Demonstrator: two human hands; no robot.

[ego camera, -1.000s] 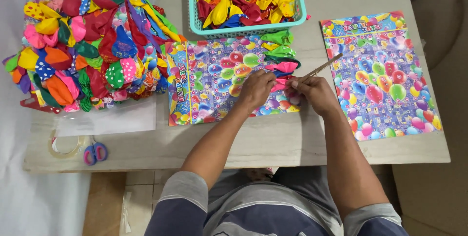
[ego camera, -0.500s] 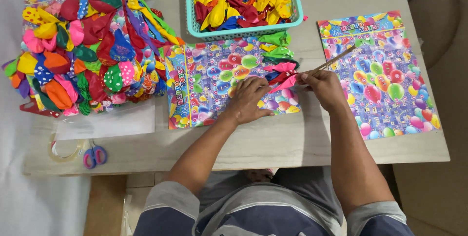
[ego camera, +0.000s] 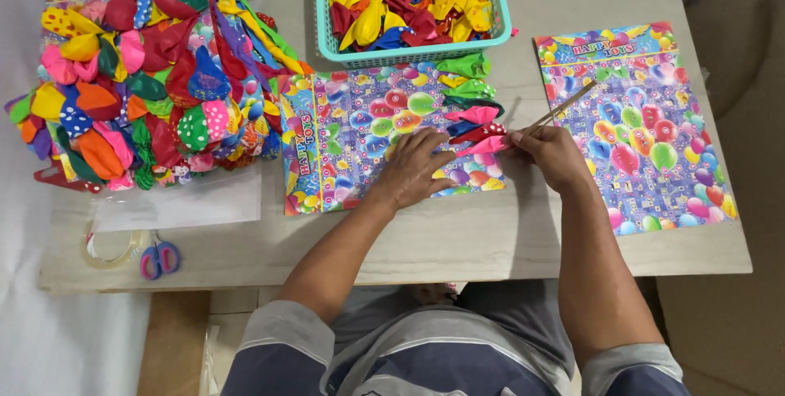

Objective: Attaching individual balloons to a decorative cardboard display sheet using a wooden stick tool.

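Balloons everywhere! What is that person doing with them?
A person sits at a table fixing flat balloons onto a colourful printed card. The left hand presses the card down. The right hand holds a thin wooden stick against a pink balloon at the card's right edge, where green, pink and blue ones already sit in a row. A teal basket holds loose balloons, a second card lies to the right, and finished cards are piled on the left.

A basket (ego camera: 409,51) stands behind the middle card (ego camera: 352,146); scissors (ego camera: 159,258) lie front-left.
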